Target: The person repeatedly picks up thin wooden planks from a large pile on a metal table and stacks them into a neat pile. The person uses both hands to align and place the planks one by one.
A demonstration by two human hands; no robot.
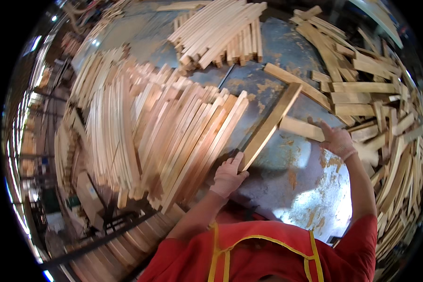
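Observation:
My left hand (229,176) closes round the near end of a long wooden board (271,126), which slants away to the upper right above the metal tabletop. In my right hand (337,140) is the right end of a shorter wooden piece (301,129); its left end comes up to the long board's right side, and whether they touch I cannot tell. Behind both lies another wooden board (297,86), slanting down to the right. Left of my left hand, many pale wooden strips (174,136) are laid side by side in a wide row.
The metal tabletop (286,183) has brown worn patches. At the back stands a stack of strips (218,28). A jumbled heap of wood offcuts (362,98) fills the right side and runs down past my right arm. A dark rail (98,239) crosses the lower left.

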